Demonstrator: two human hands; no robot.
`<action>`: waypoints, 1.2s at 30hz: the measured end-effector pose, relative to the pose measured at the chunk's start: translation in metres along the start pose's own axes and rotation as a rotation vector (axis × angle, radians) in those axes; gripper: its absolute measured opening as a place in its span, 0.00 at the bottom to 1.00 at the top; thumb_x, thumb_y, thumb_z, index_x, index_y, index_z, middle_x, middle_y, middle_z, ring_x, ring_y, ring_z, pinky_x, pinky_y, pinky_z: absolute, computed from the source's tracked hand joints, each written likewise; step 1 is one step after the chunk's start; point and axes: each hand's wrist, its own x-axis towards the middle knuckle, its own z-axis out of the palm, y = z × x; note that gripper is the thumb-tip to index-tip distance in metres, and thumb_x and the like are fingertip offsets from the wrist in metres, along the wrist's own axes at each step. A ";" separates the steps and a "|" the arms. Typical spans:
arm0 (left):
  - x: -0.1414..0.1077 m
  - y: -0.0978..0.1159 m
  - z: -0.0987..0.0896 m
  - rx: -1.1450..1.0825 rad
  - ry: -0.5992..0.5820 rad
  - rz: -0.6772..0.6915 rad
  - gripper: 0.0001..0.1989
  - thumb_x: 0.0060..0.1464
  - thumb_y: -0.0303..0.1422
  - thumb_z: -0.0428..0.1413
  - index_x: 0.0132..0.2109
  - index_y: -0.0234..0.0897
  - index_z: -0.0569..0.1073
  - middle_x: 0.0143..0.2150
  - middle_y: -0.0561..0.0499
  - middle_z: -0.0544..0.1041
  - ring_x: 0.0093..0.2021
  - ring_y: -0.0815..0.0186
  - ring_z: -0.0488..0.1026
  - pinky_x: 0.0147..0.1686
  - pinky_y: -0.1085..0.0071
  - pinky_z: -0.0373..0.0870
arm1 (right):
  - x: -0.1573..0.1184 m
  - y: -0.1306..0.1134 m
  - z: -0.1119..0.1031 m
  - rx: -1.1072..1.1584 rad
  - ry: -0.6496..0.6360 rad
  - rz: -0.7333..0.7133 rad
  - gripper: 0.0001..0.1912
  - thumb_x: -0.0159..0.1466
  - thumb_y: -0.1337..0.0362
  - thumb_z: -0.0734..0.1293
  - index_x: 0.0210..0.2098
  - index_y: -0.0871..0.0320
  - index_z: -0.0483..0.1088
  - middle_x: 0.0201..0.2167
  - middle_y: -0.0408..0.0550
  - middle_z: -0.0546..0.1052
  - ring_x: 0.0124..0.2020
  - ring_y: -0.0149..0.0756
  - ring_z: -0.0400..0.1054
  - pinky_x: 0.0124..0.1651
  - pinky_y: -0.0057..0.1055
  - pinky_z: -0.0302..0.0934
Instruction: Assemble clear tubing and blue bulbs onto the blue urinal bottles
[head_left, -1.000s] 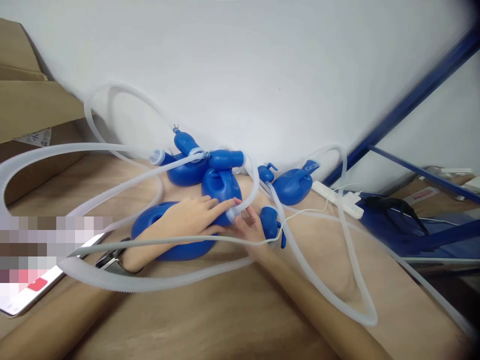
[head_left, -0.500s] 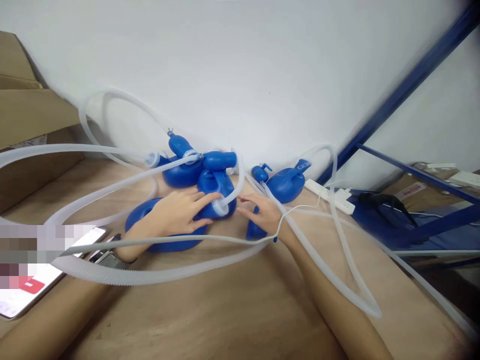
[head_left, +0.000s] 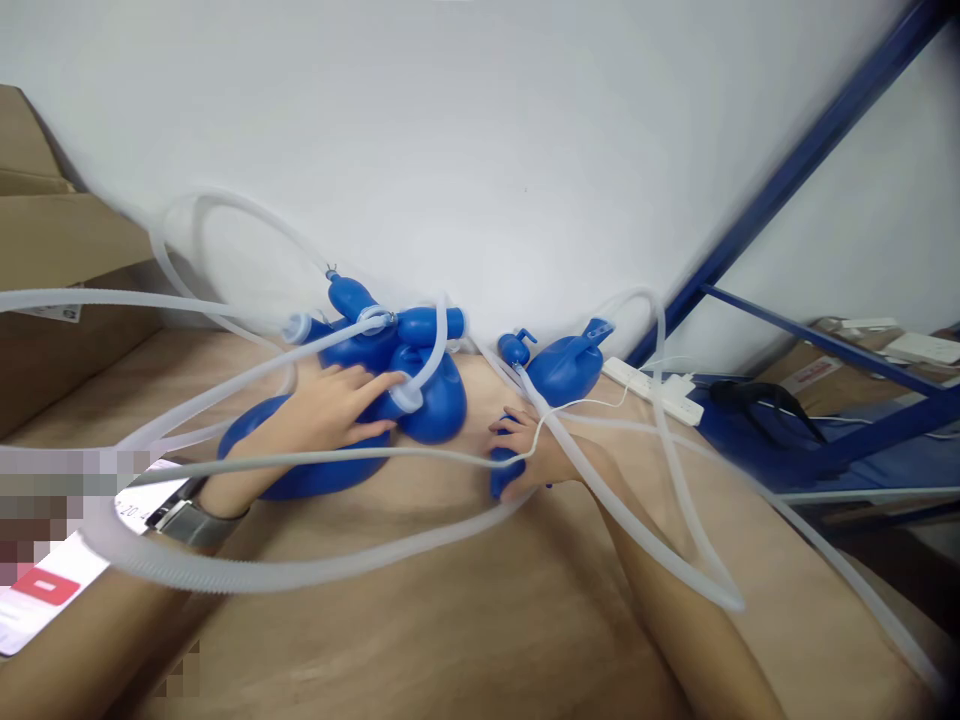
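Observation:
My left hand (head_left: 315,410) is closed around the neck of a blue plastic bottle (head_left: 330,480) lying on its side; its white collar (head_left: 406,393) carries a translucent hose. That bottle's body is partly under my wrist. To the right, my right hand (head_left: 544,450) has its fingers wrapped over a small blue cup-like piece (head_left: 508,472), partly hidden by the fingers. Between the hands sits a rounded blue bottle (head_left: 442,400) with a handle. Behind it, more blue bottles and necks (head_left: 431,324) with hoses cluster against the wall.
Another blue handled bottle (head_left: 566,370) rests at right, beside a white power strip (head_left: 652,390). Long translucent hoses (head_left: 315,575) loop across the wooden table (head_left: 420,650) and over my forearms. A lit phone (head_left: 60,590) and cardboard box (head_left: 67,240) are at left, a blue metal frame (head_left: 787,180) at right.
My right hand has moved down from near the left hand's bottle and closed on the small blue piece. My left hand and the bottle neck have shifted a little left.

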 end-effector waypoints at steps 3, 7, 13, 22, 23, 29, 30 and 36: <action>0.001 0.017 -0.011 -0.158 -0.013 -0.008 0.23 0.67 0.49 0.58 0.61 0.40 0.73 0.55 0.40 0.80 0.51 0.48 0.79 0.52 0.56 0.72 | -0.002 -0.001 -0.003 0.019 -0.030 0.021 0.42 0.51 0.37 0.80 0.60 0.49 0.79 0.70 0.57 0.71 0.78 0.73 0.48 0.77 0.69 0.43; 0.005 0.035 -0.018 -0.224 -0.010 -0.053 0.19 0.68 0.50 0.56 0.53 0.40 0.73 0.53 0.43 0.79 0.48 0.52 0.79 0.49 0.58 0.74 | -0.013 -0.015 -0.002 0.092 -0.027 -0.046 0.50 0.41 0.37 0.84 0.60 0.49 0.80 0.73 0.61 0.67 0.79 0.79 0.43 0.76 0.75 0.35; 0.006 0.039 -0.011 -0.180 0.028 -0.107 0.27 0.72 0.49 0.50 0.69 0.40 0.67 0.62 0.39 0.77 0.55 0.48 0.78 0.53 0.54 0.74 | -0.020 -0.061 -0.003 0.210 0.046 -0.368 0.08 0.61 0.61 0.80 0.41 0.52 0.84 0.59 0.53 0.81 0.63 0.55 0.74 0.69 0.53 0.62; 0.009 0.039 -0.013 -0.388 0.068 -0.182 0.40 0.62 0.40 0.57 0.78 0.36 0.57 0.59 0.40 0.80 0.59 0.48 0.76 0.64 0.47 0.67 | -0.040 -0.097 -0.043 0.301 0.018 -0.373 0.10 0.74 0.57 0.68 0.48 0.53 0.80 0.31 0.41 0.81 0.31 0.34 0.73 0.34 0.28 0.61; 0.010 0.039 -0.013 -0.433 0.068 -0.216 0.44 0.59 0.41 0.59 0.78 0.35 0.56 0.57 0.40 0.81 0.58 0.48 0.76 0.62 0.47 0.68 | -0.042 -0.101 -0.043 0.310 0.025 -0.388 0.12 0.75 0.56 0.68 0.50 0.53 0.80 0.31 0.41 0.81 0.30 0.34 0.73 0.34 0.28 0.60; 0.018 0.039 -0.019 -0.703 0.016 -0.463 0.42 0.55 0.59 0.61 0.67 0.35 0.74 0.44 0.44 0.82 0.46 0.50 0.79 0.49 0.53 0.75 | -0.042 -0.106 -0.040 0.293 -0.008 -0.360 0.13 0.75 0.57 0.68 0.55 0.47 0.81 0.41 0.43 0.86 0.37 0.38 0.78 0.40 0.31 0.65; 0.018 0.040 -0.020 -0.726 0.003 -0.469 0.37 0.57 0.58 0.60 0.64 0.36 0.77 0.43 0.45 0.82 0.44 0.52 0.79 0.47 0.54 0.76 | -0.041 -0.104 -0.037 0.304 -0.002 -0.347 0.13 0.74 0.57 0.69 0.55 0.45 0.81 0.41 0.42 0.86 0.37 0.39 0.78 0.40 0.31 0.65; 0.016 0.040 -0.032 -0.917 -0.018 -0.305 0.19 0.64 0.48 0.59 0.54 0.41 0.77 0.51 0.46 0.83 0.50 0.54 0.80 0.49 0.57 0.79 | -0.039 -0.083 -0.019 0.359 0.396 -0.148 0.16 0.68 0.50 0.72 0.54 0.40 0.82 0.40 0.44 0.86 0.44 0.47 0.80 0.47 0.37 0.70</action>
